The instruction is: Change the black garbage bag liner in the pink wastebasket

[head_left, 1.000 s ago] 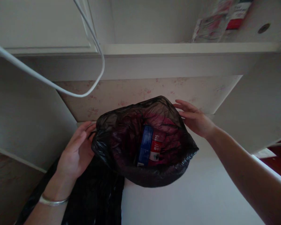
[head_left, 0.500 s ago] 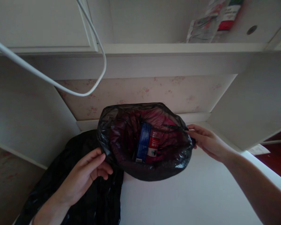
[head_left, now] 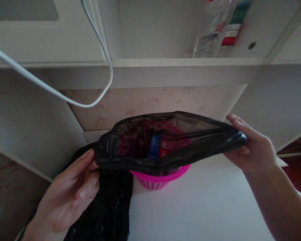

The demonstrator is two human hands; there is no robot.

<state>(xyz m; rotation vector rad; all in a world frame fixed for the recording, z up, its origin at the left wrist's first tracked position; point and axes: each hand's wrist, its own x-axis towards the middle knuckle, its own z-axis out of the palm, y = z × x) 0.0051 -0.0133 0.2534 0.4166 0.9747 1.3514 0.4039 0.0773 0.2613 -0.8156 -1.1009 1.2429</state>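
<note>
A black bin bag (head_left: 190, 134) lines a small pink basket (head_left: 155, 179) that stands on a white surface. My left hand (head_left: 70, 190) pinches the bag's left rim, and my right hand (head_left: 253, 147) grips its right rim. Between them the rim is stretched wide and lifted off the basket's front edge. Inside the bag lies a blue and red package (head_left: 158, 150).
More black plastic (head_left: 107, 211) lies crumpled to the basket's left, under my left hand. A white cable (head_left: 65, 97) loops down from above. A white shelf (head_left: 185, 62) overhead holds packets (head_left: 215, 33). White panels stand on both sides.
Both hands took hold of the bag's rim and pulled it apart sideways. The rim came up off the basket, so the pink front now shows.
</note>
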